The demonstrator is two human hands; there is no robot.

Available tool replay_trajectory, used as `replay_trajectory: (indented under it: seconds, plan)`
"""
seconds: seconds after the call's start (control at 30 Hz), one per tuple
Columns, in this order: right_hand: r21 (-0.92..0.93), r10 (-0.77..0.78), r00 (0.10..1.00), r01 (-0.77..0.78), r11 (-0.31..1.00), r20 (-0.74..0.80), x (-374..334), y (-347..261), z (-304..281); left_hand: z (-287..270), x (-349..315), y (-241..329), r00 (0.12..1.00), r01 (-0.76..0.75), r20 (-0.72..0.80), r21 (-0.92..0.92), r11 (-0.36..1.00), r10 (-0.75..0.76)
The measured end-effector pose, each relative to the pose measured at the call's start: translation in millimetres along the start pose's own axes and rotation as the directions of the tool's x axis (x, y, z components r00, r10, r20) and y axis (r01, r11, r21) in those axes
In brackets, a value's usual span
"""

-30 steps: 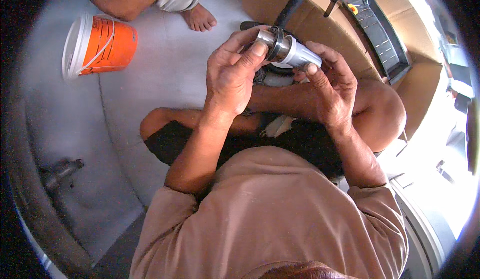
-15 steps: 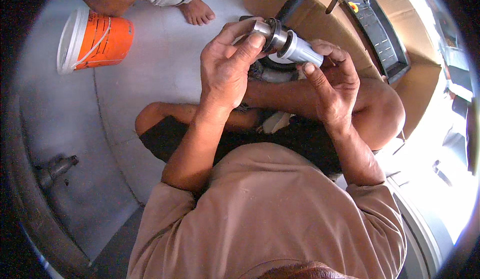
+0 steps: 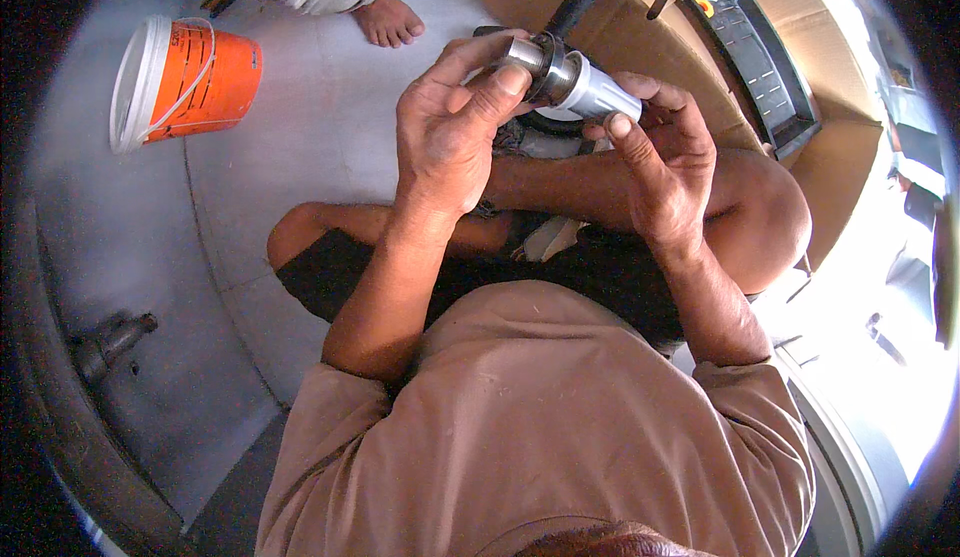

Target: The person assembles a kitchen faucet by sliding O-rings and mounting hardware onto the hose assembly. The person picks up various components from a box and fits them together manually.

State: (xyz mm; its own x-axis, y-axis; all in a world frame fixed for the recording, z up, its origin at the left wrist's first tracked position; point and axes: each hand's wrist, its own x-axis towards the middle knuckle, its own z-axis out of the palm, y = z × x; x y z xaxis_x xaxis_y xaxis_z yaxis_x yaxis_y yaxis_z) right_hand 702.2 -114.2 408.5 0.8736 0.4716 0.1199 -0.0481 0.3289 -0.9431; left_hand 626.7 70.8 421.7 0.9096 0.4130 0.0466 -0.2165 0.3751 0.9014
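Observation:
My left hand (image 3: 455, 122) is closed round a shiny metal cylindrical fitting (image 3: 550, 69) with a dark ring round its middle. Thumb and fingers pinch its left end. From the other side, my right hand (image 3: 668, 157) grips a pale grey ribbed plastic sleeve (image 3: 598, 95) between thumb and fingers. The sleeve lines up with the fitting and meets its right end, both tilted down to the right. Fingers of both hands are partly hidden behind the pieces.
An orange bucket (image 3: 215, 82) with a white rim lies on its side on the grey floor. Another person's bare foot (image 3: 388, 22) is beyond. Cardboard (image 3: 850, 187), a black pipe (image 3: 580, 2) and a black tray (image 3: 765, 82) stand at the right. A dark pipe stub (image 3: 115, 345) is at far left.
The grey sleeve has come up against the metal fitting, closing the gap between them. The other person's limb above the bucket has moved away.

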Motion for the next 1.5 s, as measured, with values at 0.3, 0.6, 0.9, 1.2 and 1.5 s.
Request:
replay_trajectory:
  seconds: [0.3, 0.6, 0.9, 1.2, 1.5]
  plan:
    - [-0.032, 0.138, 0.99, -0.137, 0.99, 0.03, 1.0, -5.4, -1.0, -6.7, 1.2, -2.5, 1.0, -0.01, 0.027, 0.047, 0.999, 0.009]
    - [0.148, 0.35, 0.936, -0.353, 0.924, 0.044, 2.0, -10.6, 10.0, -7.6, 3.5, 4.1, 1.0, -0.011, 0.022, 0.108, 0.994, 0.009]
    - [-0.076, 0.269, 0.962, -0.265, 0.961, 0.043, 1.3, -14.6, 6.0, -8.6, 2.9, 3.4, 0.999, 0.013, 0.028, 0.043, 0.999, -0.015]
    - [0.053, 0.372, 0.92, -0.38, 0.923, 0.123, 4.1, -9.6, -0.9, -8.1, 1.7, 4.6, 0.997, -0.001, 0.072, 0.105, 0.994, -0.007]
    - [-0.066, 0.282, 0.955, -0.277, 0.959, 0.088, 0.6, -6.7, 13.9, -18.1, 1.8, 0.2, 0.999, -0.02, 0.044, 0.074, 0.997, 0.017]
